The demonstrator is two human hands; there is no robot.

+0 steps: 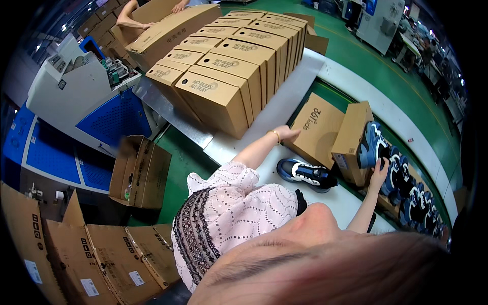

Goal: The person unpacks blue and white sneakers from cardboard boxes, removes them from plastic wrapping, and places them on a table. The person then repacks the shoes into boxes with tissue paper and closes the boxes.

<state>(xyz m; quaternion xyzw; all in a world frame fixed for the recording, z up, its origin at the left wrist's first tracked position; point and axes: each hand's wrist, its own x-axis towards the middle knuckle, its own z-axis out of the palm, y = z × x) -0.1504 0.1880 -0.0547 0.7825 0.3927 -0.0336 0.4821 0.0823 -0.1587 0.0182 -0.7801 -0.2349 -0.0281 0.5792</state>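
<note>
My left hand [290, 133] is at the near left edge of a brown shoebox lid [316, 131], its fingers closed on that edge. Against the lid's right side stands a brown shoebox [354, 140]; its inside is hidden from here. My right hand [380, 169] grips a blue, white and black sneaker [372, 145] that is tilted up beside the box. Between my arms, a dark blue and white sneaker [307, 173] lies on the white work surface [272, 158].
More sneakers [414, 201] line the right side along the belt. Upright shoeboxes [223, 84] fill the metal table ahead. An open carton [139, 175] and large cartons [109, 249] stand left, near a blue-and-white machine [76, 91]. Another person's arms [133, 20] handle a carton [173, 35].
</note>
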